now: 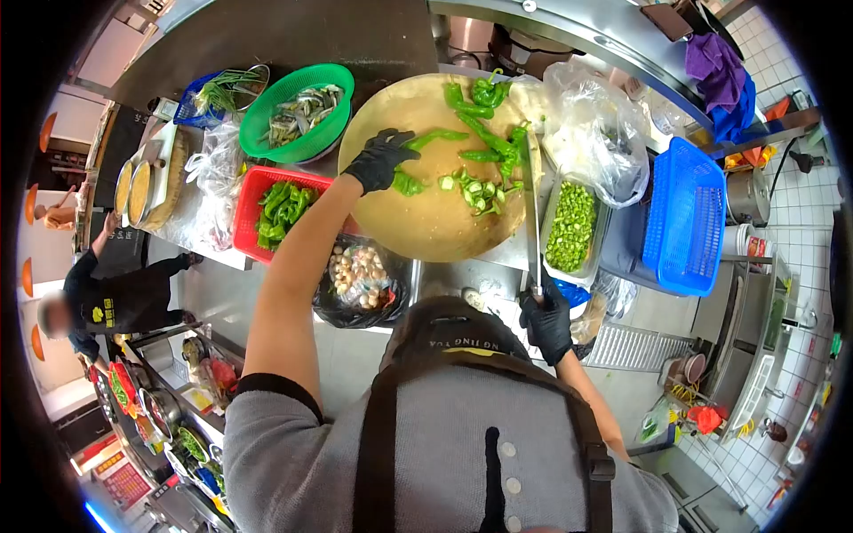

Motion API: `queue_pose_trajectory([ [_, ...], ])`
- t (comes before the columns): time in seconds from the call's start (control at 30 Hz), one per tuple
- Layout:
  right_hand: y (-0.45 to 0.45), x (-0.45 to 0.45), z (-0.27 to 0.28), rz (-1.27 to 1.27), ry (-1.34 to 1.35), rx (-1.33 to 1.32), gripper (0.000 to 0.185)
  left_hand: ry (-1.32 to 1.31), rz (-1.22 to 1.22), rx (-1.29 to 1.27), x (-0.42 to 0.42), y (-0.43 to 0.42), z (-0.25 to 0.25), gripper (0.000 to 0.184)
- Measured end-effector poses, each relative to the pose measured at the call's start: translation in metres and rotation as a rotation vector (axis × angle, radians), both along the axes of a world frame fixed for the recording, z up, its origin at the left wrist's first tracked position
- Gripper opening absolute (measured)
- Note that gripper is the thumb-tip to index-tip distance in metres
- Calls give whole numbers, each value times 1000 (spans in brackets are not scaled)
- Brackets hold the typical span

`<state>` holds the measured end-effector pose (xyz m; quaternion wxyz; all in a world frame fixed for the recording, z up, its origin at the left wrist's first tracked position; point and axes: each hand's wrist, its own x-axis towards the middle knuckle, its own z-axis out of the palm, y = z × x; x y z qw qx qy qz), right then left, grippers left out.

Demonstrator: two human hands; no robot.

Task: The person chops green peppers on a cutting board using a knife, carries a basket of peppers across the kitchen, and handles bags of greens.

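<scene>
My left hand, in a black glove, is over the left side of a round wooden chopping board. Its fingers are spread, the tips at the end of a long green pepper; another green piece lies beside the hand. My right hand, also gloved in black, is closed around the handle of a knife, whose long blade points away from me along the board's right edge. Sliced green pepper lies near the blade, and whole peppers sit at the far side.
Left of the board are a red basket of peppers, a green basket of small fish or shrimp and a black bag of mushrooms. To the right stand a tray of chopped pepper and a blue basket. Another person stands far left.
</scene>
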<state>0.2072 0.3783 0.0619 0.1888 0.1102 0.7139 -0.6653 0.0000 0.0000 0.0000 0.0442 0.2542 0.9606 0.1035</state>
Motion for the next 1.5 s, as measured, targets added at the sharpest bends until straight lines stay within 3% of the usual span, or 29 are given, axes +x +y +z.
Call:
queue_pose_trajectory([
  [0.07, -12, -3, 18, 41, -61, -41, 56, 65, -79, -69, 13, 3, 15, 38],
  [0.1, 1, -3, -5, 97, 15, 20, 54, 37, -52, 21, 13, 11, -4, 39],
  [0.2, -11, -9, 4, 231, 75, -8, 55, 16, 33, 261, 32, 1, -43, 37],
  [0.23, -10, -11, 1, 298, 20, 52, 53, 20, 124, 294, 41, 3, -45, 34],
  [0.3, -14, -14, -1, 411, 194, 169, 50, 21, 312, 353, 65, 5, -45, 29],
  [0.37, -22, -14, -4, 418, 315, 148, 51, 100, 384, 255, 84, 11, -47, 23],
  [0.43, -24, -15, -6, 483, 224, 142, 52, 106, 566, 252, 104, 38, -14, 21],
  [0.47, -25, -15, -6, 514, 171, 137, 53, 65, 528, 116, 103, 37, -18, 19],
  [0.6, -27, -27, -10, 631, 41, 137, 56, 80, 449, -26, 102, 40, -23, 19],
  [0.73, -28, -37, -8, 725, 155, 298, 57, 100, 392, -77, 99, 40, -20, 19],
  [0.87, -26, -51, -11, 742, 78, 189, 53, 189, 366, -73, 101, 40, -20, 18],
  [0.97, -28, -74, -2, 802, -127, 174, 53, 150, 393, 41, 99, 38, -25, 22],
  [1.0, -30, -78, -2, 810, -273, 155, 50, 107, 444, 86, 102, 44, -16, 25],
  [1.1, -26, -69, -19, 752, -240, 77, 50, 60, 518, 75, 105, 42, -15, 26],
  [1.13, -25, -63, -31, 739, -112, 86, 50, 56, 531, 51, 108, 41, -21, 25],
  [1.23, -11, -54, -31, 522, -273, -86, 48, 117, 553, 451, 125, 32, -49, 25],
  [1.3, -3, -50, -31, 438, -174, 8, 43, 202, 603, 539, 131, 45, -67, 29],
  [1.37, 9, -60, -30, 344, -212, -84, 37, 169, 706, 616, 126, 59, -75, 28],
  [1.4, 9, -62, -13, 331, -180, -63, 30, 109, 760, 600, 123, 59, -81, 45],
  [1.5, 12, -61, -3, 392, 16, 8, 29, 36, 630, 553, 129, 43, -25, 67],
])
